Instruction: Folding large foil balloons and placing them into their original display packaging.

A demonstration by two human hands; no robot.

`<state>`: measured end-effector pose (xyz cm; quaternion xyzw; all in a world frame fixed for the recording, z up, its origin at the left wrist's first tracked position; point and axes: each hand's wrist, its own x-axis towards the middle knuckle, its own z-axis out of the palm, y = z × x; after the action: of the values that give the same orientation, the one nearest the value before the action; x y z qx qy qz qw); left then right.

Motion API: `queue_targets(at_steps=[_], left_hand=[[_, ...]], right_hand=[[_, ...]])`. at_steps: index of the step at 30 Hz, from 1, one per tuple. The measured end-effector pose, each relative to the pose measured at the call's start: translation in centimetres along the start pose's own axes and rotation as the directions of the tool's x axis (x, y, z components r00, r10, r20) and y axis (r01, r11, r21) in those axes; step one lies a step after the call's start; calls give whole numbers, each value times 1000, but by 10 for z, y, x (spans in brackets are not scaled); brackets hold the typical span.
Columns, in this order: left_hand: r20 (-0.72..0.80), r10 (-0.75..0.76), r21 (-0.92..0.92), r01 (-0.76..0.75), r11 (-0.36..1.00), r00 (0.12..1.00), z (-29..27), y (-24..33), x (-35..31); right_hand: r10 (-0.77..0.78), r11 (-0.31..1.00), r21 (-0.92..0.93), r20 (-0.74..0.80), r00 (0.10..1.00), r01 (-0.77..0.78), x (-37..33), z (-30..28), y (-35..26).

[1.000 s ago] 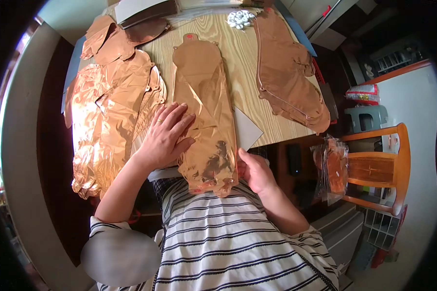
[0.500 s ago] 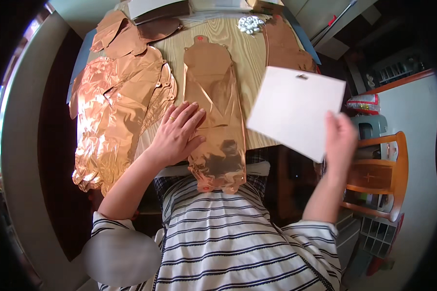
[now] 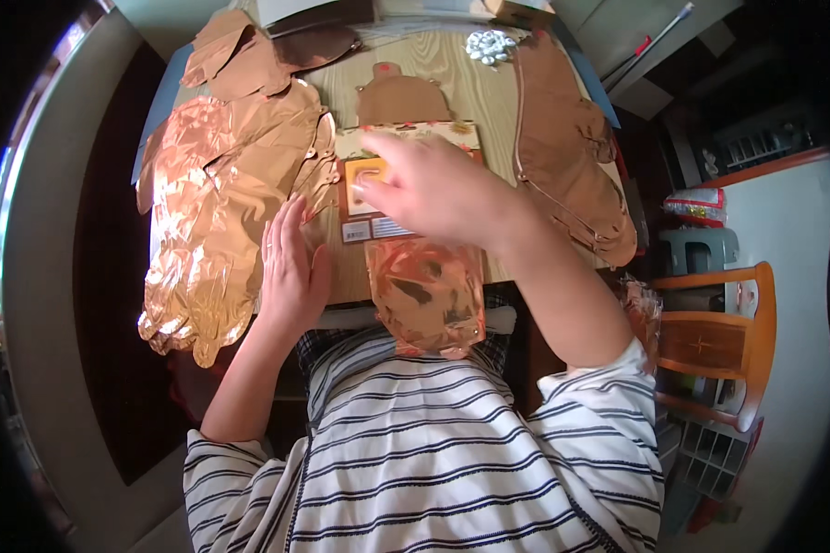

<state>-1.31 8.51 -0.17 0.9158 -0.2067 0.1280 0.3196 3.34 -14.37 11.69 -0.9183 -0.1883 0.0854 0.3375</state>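
A flat copper-coloured foil balloon (image 3: pixel 424 295) lies lengthwise in front of me, its rounded end hanging over the near table edge. Across its middle rests a printed card (image 3: pixel 355 205) with a coloured picture and a pale top strip. My right hand (image 3: pixel 424 180) is over this card, slightly blurred, thumb and fingers apart with the picture showing between them; whether it touches the card I cannot tell. My left hand (image 3: pixel 290 276) is open, fingers stretched, near the front table edge, between the middle balloon and a pile of crinkled copper foil balloons (image 3: pixel 212 221).
Another flat copper foil balloon (image 3: pixel 558 138) lies along the table's right side. Small white pieces (image 3: pixel 490 47) sit in a cluster at the back. Boxes (image 3: pixel 314 11) stand at the far edge. A wooden chair (image 3: pixel 710 346) is at the right.
My right hand has swung left, bringing the card from the right onto the middle balloon; its printed side shows instead of the white one. My left hand has moved off the balloon, left and nearer.
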Motion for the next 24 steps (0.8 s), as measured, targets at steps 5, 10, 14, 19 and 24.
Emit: queue_targets(at_steps=[5,10,14,19,24], left_hand=[[165,176,-138,-153,978,970,-20,13,9],[325,376,-121,-356,926,868,-8,19,31],[405,425,-135,-407,904,809,-2,13,24],[420,369,-75,-374,925,829,-8,30,2],[339,366,36,-401,915,866,5,30,-10]], right_hand=[[-143,955,-235,178,974,183,-115,-4,49],[-160,755,-647,-19,987,110,-164,54,108],[-450,718,-676,-271,851,165,-157,85,132],[-531,720,-664,-339,777,202,-166,91,125],[-572,710,-663,-346,744,237,-177,93,129]])
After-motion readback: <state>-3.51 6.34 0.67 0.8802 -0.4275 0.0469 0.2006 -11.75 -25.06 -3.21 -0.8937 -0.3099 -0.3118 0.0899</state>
